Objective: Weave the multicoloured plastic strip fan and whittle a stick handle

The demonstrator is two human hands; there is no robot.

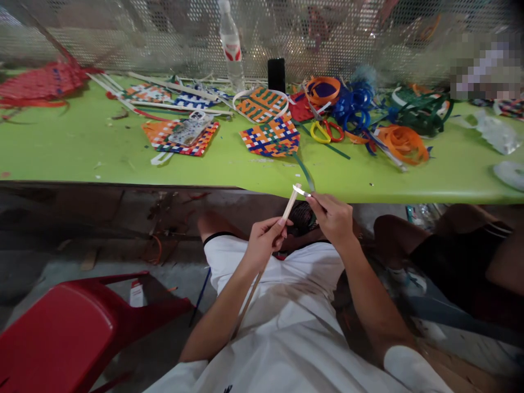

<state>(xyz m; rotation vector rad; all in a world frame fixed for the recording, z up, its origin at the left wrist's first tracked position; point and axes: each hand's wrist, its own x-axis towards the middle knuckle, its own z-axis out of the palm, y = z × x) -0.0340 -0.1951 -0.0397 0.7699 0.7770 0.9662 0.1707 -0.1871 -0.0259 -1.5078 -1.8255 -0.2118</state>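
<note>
Over my lap, my left hand [270, 237] is closed around a pale, flat wooden stick [290, 206], whose long lower part runs back under my forearm. My right hand [332, 215] pinches a short, shiny white strip [302, 191] that touches the stick's top end; whether it is plastic or metal I cannot tell. On the table just beyond lies a woven piece [273, 135] of orange, blue and white strips, with a green strip [303, 170] trailing from it towards my right hand.
Scissors with yellow and red handles [326, 131] lie near coiled orange strips [403, 143] on the green table [196, 169]. A bottle [232, 52] and a phone [276, 75] stand at the back. A red stool [61, 327] is at left; another person's leg [397, 237] is at right.
</note>
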